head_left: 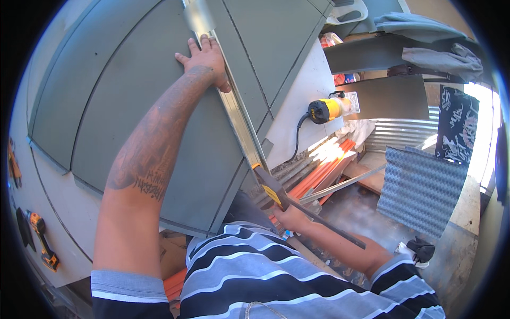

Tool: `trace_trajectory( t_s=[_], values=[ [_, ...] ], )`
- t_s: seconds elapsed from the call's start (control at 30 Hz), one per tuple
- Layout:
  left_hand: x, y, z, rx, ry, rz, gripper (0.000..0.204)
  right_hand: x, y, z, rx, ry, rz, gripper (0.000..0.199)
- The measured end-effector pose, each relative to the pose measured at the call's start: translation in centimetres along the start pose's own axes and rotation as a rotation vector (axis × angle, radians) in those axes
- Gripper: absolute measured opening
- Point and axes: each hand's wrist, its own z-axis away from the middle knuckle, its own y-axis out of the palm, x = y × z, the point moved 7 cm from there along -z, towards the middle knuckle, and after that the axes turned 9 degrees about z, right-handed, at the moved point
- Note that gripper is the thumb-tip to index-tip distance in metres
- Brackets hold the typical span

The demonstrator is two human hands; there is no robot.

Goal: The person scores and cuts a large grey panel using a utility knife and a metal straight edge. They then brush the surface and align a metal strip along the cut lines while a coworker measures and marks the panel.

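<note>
A long silver metal profile [236, 117] lies across a large grey panel [154, 101] with dark groove lines. My left hand [207, 61] presses on the profile near its far part, fingers spread. At the profile's near end is a black and yellow bar clamp [273, 190], its jaw at the panel edge and its dark bar slanting down to the right. My right hand [291, 219] is closed around the clamp's lower part; its fingers are partly hidden.
Right of the panel, a yellow and black handheld router [325, 110] with a cord rests on a white board [289, 127]. Orange tubes [324, 170] lie below it. A cordless drill [42, 239] is at far left. A blue patterned sheet [422, 189] hangs at right.
</note>
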Motion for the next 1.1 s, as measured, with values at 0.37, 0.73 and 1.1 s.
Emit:
trace_trajectory(
  t_s=[0.37,0.73,1.1],
  values=[
    [0.0,-0.7,0.2,0.041,0.011,-0.038,0.158,-1.5,-2.2,0.2,0.094,-0.161,0.014,0.065],
    [-2.4,-0.3,1.5,-0.031,-0.059,-0.080,0.149,-20.8,-5.0,2.4,-0.080,0.069,-0.421,0.050],
    [-2.3,6.1,18.9,-0.532,-0.035,0.252,0.096,-52.4,1.7,-2.1,-0.005,0.471,-0.495,0.033]
  ],
)
